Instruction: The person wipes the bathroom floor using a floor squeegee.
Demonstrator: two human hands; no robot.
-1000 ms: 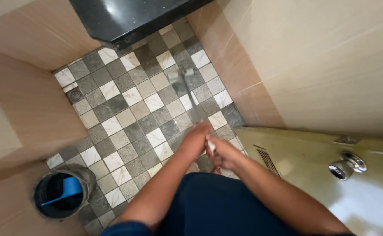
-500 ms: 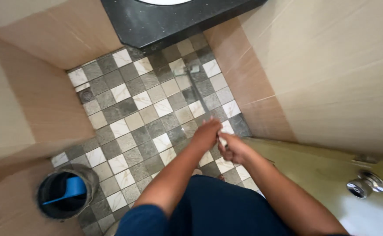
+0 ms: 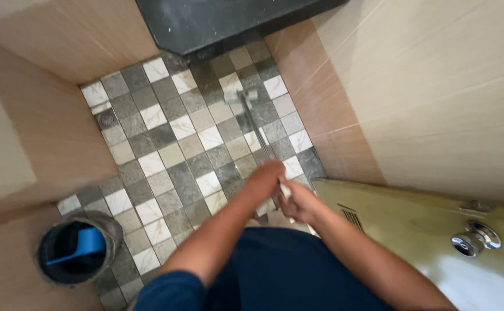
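Grey, beige and white checked tiles cover the bathroom floor (image 3: 165,155), seen from straight above. Over it both bare forearms reach forward from a dark blue garment (image 3: 275,270) that hides the person's body and feet. The left hand (image 3: 265,179) is closed around the top of a thin metal handle (image 3: 257,129), and the right hand (image 3: 297,201) grips the same handle just below it, fingers curled round; the two hands sit almost touching. The handle runs away from the hands across the tiles to a small grey head (image 3: 246,96) near the dark counter (image 3: 223,23), but motion blur smears it, so I cannot tell what kind of tool it is or whether the head rests on the floor. A round drain (image 3: 107,119) sits near the left wall. At lower left stands a dark bucket (image 3: 67,253) with a blue scoop (image 3: 88,243) inside, its rest hidden in shadow. At right, a pale yellow door (image 3: 413,224) with a round metal knob (image 3: 475,239) is cut off by the frame edge.
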